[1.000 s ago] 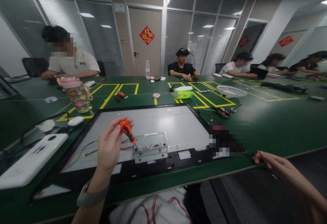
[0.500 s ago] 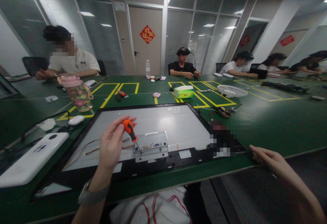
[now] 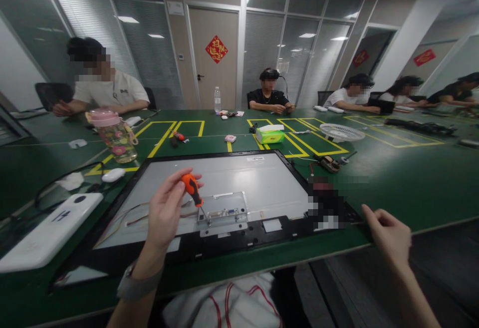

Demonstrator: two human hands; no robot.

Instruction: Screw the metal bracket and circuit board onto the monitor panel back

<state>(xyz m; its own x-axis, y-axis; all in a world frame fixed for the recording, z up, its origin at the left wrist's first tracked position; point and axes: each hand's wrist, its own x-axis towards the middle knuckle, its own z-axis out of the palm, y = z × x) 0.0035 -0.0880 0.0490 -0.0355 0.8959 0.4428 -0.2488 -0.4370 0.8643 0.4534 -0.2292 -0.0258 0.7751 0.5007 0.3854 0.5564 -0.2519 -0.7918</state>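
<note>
An orange and black screwdriver (image 3: 192, 188) is gripped by its handle in my left hand (image 3: 166, 210). It tilts downward, its tip at the left end of a metal bracket (image 3: 239, 203) with a row of connector ports. This bracket sits on the grey back of a flat display panel (image 3: 273, 168) with a black frame, which lies on the table. My right hand (image 3: 391, 238) is closed beside the panel's near right corner, fingers curled. I cannot tell whether it touches the frame or holds something small. Thin wires (image 3: 129, 213) run across the panel's left part.
A white box-like device (image 3: 52, 233), a white mouse-like item (image 3: 113, 175) and a pink-lidded bottle (image 3: 114, 138) stand left. Beyond the panel are a tissue pack (image 3: 270, 135), a red-handled tool (image 3: 178, 136) and a white round grille (image 3: 341, 132). Several people sit around the table.
My right hand has shifted slightly left, closer to the panel's corner, and its fingers look more curled. My left hand keeps the screwdriver at the bracket; the view has shifted slightly.
</note>
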